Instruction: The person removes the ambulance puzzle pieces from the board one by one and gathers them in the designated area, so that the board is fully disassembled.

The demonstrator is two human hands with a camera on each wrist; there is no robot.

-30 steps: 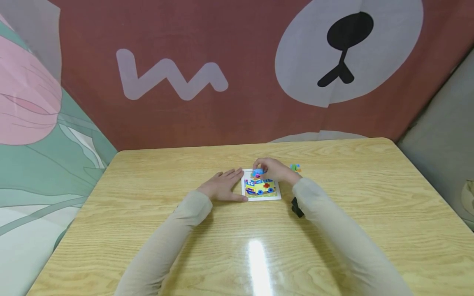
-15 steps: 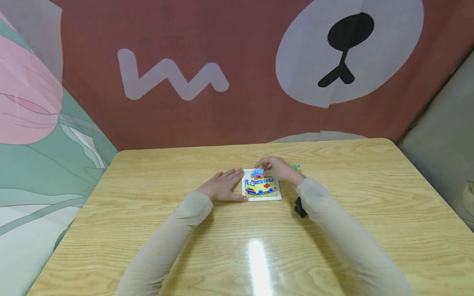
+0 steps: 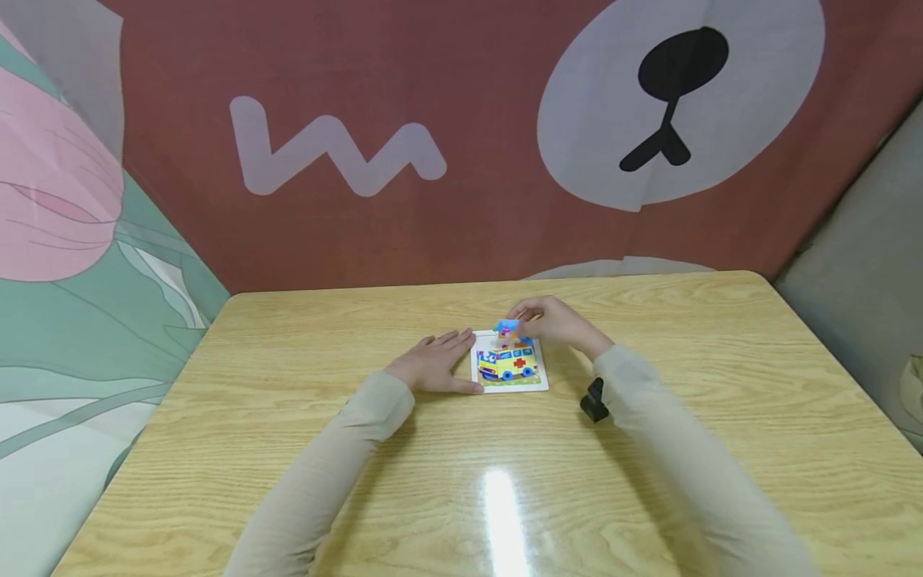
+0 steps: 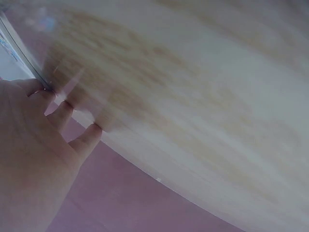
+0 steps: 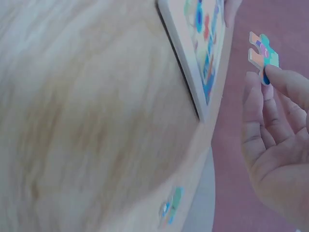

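Note:
A white puzzle tray (image 3: 513, 389) lies on the table, with a picture of a yellow ambulance mostly assembled in it. My left hand (image 3: 433, 362) rests with straight, spread fingers at the tray's left edge; in the left wrist view the hand (image 4: 38, 145) touches the tabletop and the tray's side. Above the tray's far part, my right hand (image 3: 558, 323) pinches a jigsaw puzzle piece (image 3: 507, 328). The right wrist view shows that piece (image 5: 264, 53), blue-green and orange, tilted and lifted between thumb and fingers, clear of the tray (image 5: 186, 63).
A loose puzzle piece (image 5: 173, 205) lies on the tabletop right of the tray; the right arm hides it in the head view. A black device (image 3: 594, 401) hangs under the right wrist. The table (image 3: 360, 312) ends against a printed curtain (image 3: 461, 224).
My right hand has lifted the puzzle piece off the tray's upper part and moved slightly up and to the right. The left hand has stayed still at the tray's edge.

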